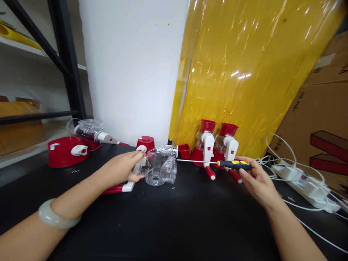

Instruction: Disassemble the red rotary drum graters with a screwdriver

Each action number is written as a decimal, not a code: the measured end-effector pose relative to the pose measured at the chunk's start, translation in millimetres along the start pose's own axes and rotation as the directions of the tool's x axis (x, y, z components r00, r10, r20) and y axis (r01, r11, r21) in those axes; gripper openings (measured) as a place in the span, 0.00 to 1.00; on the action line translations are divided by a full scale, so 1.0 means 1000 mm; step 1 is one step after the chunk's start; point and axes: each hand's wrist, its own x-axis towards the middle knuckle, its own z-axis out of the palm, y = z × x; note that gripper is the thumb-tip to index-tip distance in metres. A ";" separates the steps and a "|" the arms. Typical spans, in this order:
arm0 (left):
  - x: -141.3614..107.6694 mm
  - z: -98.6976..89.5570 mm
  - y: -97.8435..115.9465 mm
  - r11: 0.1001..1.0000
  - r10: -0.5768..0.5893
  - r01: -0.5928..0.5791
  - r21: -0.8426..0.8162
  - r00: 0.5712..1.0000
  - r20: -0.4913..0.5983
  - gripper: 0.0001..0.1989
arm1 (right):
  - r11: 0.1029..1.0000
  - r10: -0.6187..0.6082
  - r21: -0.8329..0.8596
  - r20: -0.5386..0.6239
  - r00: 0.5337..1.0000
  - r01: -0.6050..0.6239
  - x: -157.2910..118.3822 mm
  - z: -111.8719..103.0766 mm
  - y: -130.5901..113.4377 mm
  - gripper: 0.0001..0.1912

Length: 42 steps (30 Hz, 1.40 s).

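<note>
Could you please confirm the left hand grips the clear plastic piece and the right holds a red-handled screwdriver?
The handle isn't red but black and yellow in the head view; the right hand holds the screwdriver, the left hand the clear plastic piece.

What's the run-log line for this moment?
left hand: holding clear plastic housing | right hand: holding screwdriver, tip at housing, contact unclear | behind: two red-and-white grinders | far right: power strip
</note>
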 end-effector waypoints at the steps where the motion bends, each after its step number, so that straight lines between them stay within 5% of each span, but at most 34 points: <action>1: 0.000 0.000 0.001 1.000 -0.001 0.000 0.004 1.000 0.003 0.18 | 0.999 -0.018 0.050 -0.019 1.000 0.019 0.000 0.002 -0.001 0.24; 4: 0.000 -0.002 0.005 1.000 -0.002 0.002 0.008 1.000 0.013 0.19 | 0.989 -0.021 0.144 -0.069 0.997 0.031 0.002 0.007 0.002 0.27; 7: 0.000 -0.004 0.007 1.000 -0.003 0.002 0.023 1.000 0.020 0.19 | 0.996 0.074 -0.043 -0.086 0.994 -0.078 0.003 0.005 0.008 0.31; 10: -0.001 -0.006 0.008 0.999 -0.003 0.002 0.032 1.000 0.025 0.20 | 0.991 0.015 -0.132 -0.150 0.989 -0.035 0.002 0.002 0.010 0.21; 14: -0.001 -0.008 0.011 1.000 -0.003 0.002 0.015 1.000 0.027 0.20 | 0.992 -0.075 0.087 -0.183 0.980 0.092 0.001 0.003 0.001 0.23; 19: -0.001 -0.006 0.015 1.000 0.007 -0.007 -0.014 1.000 0.030 0.20 | 0.971 -0.005 0.239 -0.087 0.996 0.026 0.001 0.003 -0.008 0.23; 22: -0.001 -0.004 0.012 1.000 0.011 -0.011 -0.011 1.000 0.020 0.20 | 0.995 0.070 0.081 -0.088 0.994 -0.063 0.001 0.001 -0.002 0.35; 25: -0.002 -0.003 0.006 1.000 0.000 0.000 0.005 1.000 0.012 0.20 | 0.990 0.054 -0.123 -0.125 0.991 -0.069 0.001 0.000 0.004 0.28; 28: -0.001 -0.002 0.003 1.000 -0.004 0.004 0.008 1.000 0.000 0.20 | 1.000 0.010 0.021 -0.147 0.989 -0.007 0.001 0.003 0.002 0.19; 34: 0.000 -0.004 0.009 1.000 -0.013 0.013 0.001 0.999 0.034 0.22 | 0.958 -0.015 0.285 -0.066 0.998 0.033 0.000 0.005 -0.012 0.22; 38: -0.001 -0.002 0.005 1.000 0.012 -0.012 0.004 1.000 0.013 0.21 | 0.995 0.097 0.010 -0.048 0.994 -0.097 0.001 0.001 -0.003 0.36; 40: -0.002 -0.001 0.001 1.000 0.008 -0.008 0.011 1.000 0.006 0.20 | 0.982 0.100 -0.153 -0.074 0.992 -0.110 0.001 0.000 0.002 0.30; 42: -0.002 0.001 -0.002 1.000 -0.004 0.004 0.014 1.000 0.008 0.21 | 0.986 0.074 -0.142 -0.086 0.994 -0.086 0.000 -0.001 0.004 0.20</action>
